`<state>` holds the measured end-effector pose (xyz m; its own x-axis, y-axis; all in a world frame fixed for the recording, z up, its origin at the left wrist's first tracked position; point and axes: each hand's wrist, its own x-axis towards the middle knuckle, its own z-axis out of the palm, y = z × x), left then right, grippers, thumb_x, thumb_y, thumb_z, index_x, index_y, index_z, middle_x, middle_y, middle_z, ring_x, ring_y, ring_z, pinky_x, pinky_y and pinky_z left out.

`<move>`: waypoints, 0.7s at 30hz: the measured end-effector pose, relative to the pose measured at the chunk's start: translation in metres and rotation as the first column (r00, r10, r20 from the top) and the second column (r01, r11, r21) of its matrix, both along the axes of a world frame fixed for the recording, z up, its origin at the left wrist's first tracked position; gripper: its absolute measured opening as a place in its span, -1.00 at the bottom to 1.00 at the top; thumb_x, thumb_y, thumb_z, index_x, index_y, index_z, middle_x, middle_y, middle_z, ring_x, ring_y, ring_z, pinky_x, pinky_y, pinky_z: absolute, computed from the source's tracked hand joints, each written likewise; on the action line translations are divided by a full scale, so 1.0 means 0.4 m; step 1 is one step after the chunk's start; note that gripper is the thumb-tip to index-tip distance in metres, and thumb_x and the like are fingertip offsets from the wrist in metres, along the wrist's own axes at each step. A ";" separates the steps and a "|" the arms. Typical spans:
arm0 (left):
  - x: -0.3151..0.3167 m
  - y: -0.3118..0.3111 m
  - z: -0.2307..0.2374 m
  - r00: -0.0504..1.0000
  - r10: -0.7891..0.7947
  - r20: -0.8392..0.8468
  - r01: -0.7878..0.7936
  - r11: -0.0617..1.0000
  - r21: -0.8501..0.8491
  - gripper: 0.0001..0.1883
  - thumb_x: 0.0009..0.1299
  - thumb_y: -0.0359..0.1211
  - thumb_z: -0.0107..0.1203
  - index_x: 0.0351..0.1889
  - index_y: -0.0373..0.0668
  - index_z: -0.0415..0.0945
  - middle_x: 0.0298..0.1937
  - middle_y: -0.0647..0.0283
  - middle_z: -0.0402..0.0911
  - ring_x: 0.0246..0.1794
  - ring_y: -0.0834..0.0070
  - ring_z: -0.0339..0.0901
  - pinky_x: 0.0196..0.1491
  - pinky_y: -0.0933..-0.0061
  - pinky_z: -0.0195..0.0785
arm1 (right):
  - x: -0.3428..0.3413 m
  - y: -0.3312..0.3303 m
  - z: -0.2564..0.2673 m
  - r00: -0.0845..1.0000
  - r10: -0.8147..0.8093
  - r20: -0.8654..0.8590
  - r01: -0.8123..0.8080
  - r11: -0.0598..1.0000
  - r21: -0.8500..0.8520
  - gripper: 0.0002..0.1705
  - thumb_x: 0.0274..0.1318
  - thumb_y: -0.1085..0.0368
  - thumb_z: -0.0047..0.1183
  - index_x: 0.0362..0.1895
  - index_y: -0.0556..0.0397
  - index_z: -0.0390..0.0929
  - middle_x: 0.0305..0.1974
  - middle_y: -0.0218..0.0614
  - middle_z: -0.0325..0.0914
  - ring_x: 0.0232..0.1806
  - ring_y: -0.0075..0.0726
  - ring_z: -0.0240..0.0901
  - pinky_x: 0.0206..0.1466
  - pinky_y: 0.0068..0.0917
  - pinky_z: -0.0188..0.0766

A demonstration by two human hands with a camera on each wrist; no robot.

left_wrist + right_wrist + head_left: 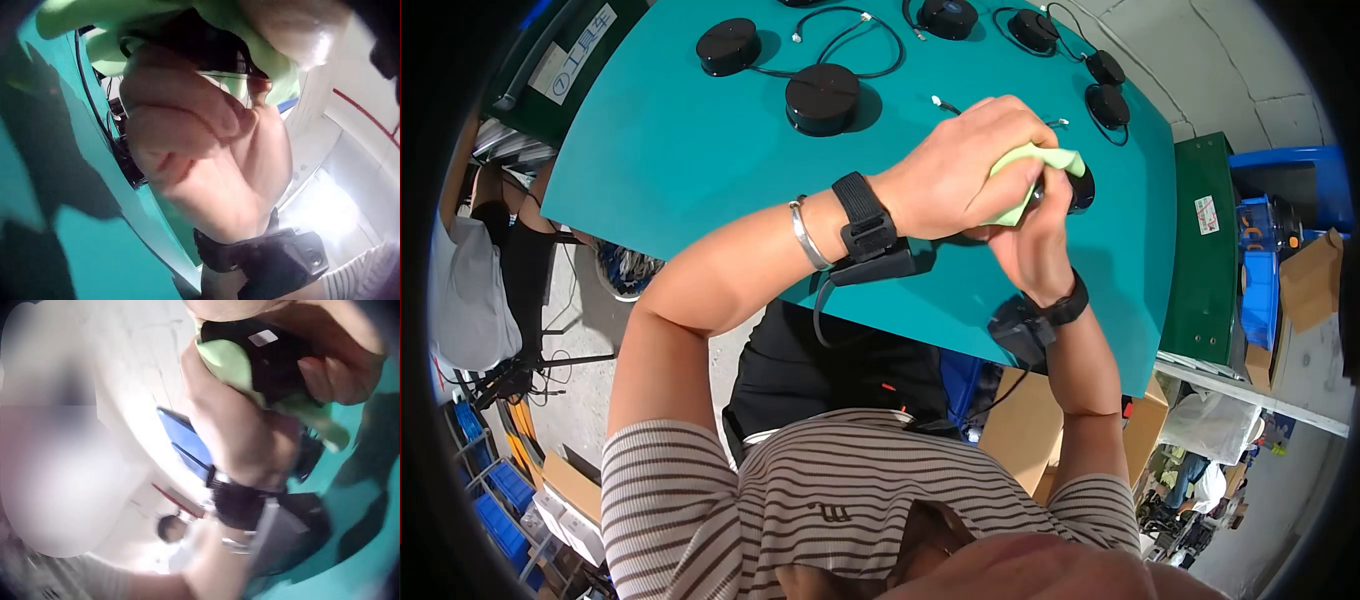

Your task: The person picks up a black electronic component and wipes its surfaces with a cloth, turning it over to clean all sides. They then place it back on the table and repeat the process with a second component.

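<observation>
My left hand grips a light green cloth, folded against a black round puck-shaped unit. The fingers of my right hand curl round that unit, which bears a small white label in the right wrist view. Both hands meet above the green table. In the left wrist view, my right hand is under the cloth and the dark unit. Hands and cloth hide most of the unit in the head view. Another black round shape shows just past my right hand.
Several black round units with cables lie toward the far edge, among them a near one and one at the left. White cable connectors lie beyond my hands. A dark green cabinet stands right of the table.
</observation>
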<state>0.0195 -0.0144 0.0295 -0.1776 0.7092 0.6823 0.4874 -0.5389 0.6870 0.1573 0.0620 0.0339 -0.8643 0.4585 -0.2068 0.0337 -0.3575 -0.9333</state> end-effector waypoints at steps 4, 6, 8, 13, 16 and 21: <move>0.011 0.005 -0.005 0.992 0.062 0.114 -0.056 0.997 -0.055 -0.72 0.53 -0.27 -0.17 -0.08 -0.26 0.49 -0.14 0.10 0.52 -0.14 0.17 0.48 -0.08 0.23 0.37 | 0.004 -0.007 -0.008 0.990 -0.011 -0.142 0.113 0.670 0.733 -0.27 0.37 -0.02 -0.13 0.35 0.29 0.04 0.18 -0.01 0.34 0.22 -0.10 0.32 0.29 -0.25 0.24; -0.005 0.009 -0.016 0.984 0.073 0.163 -0.062 0.995 -0.074 -0.70 0.57 -0.29 -0.17 0.01 -0.30 0.49 -0.12 0.16 0.56 -0.19 0.31 0.53 -0.05 0.36 0.38 | -0.004 -0.008 -0.007 0.984 -0.003 -0.179 0.141 0.629 0.765 -0.28 0.35 0.02 -0.08 0.35 0.28 0.05 0.18 -0.02 0.34 0.22 -0.11 0.32 0.28 -0.25 0.25; -0.034 0.013 -0.026 0.842 -0.030 0.538 0.102 0.989 -0.104 -0.69 0.57 -0.27 -0.14 0.06 -0.30 0.48 -0.08 0.17 0.58 -0.15 0.34 0.56 -0.02 0.39 0.40 | 0.005 0.000 -0.023 0.987 -0.047 -0.152 0.154 0.530 0.834 -0.26 0.26 0.12 0.09 0.33 0.27 0.07 0.18 -0.03 0.32 0.21 -0.14 0.32 0.29 -0.27 0.25; -0.113 0.005 0.003 0.192 -0.110 0.975 0.406 0.914 0.023 -0.56 0.59 -0.18 -0.14 0.27 -0.30 0.38 0.13 0.08 0.59 0.09 0.31 0.59 0.18 0.28 0.46 | 0.002 0.010 -0.009 0.953 -0.004 -0.304 0.254 0.561 0.788 -0.13 0.14 0.08 0.26 0.33 0.24 0.05 0.11 -0.10 0.30 0.11 -0.27 0.35 0.22 -0.31 0.33; -0.116 0.017 -0.022 0.169 -0.107 0.980 0.393 0.919 0.032 -0.58 0.60 -0.19 -0.14 0.24 -0.30 0.39 0.10 0.11 0.59 0.05 0.31 0.58 0.15 0.27 0.46 | -0.001 0.007 -0.009 0.943 -0.023 -0.331 0.294 0.522 0.801 -0.10 0.07 0.11 0.34 0.30 0.24 0.07 0.08 -0.13 0.28 0.05 -0.29 0.38 0.16 -0.34 0.42; -0.069 -0.010 0.017 0.261 0.080 0.962 0.318 0.934 -0.164 -0.55 0.61 -0.16 -0.16 0.36 -0.15 0.32 0.26 0.19 0.50 0.18 0.31 0.51 0.25 0.22 0.38 | -0.005 0.015 -0.013 0.940 -0.074 -0.334 0.324 0.507 0.799 -0.12 0.00 0.18 0.41 0.24 0.24 0.12 0.04 -0.16 0.27 0.05 -0.30 0.39 0.11 -0.37 0.50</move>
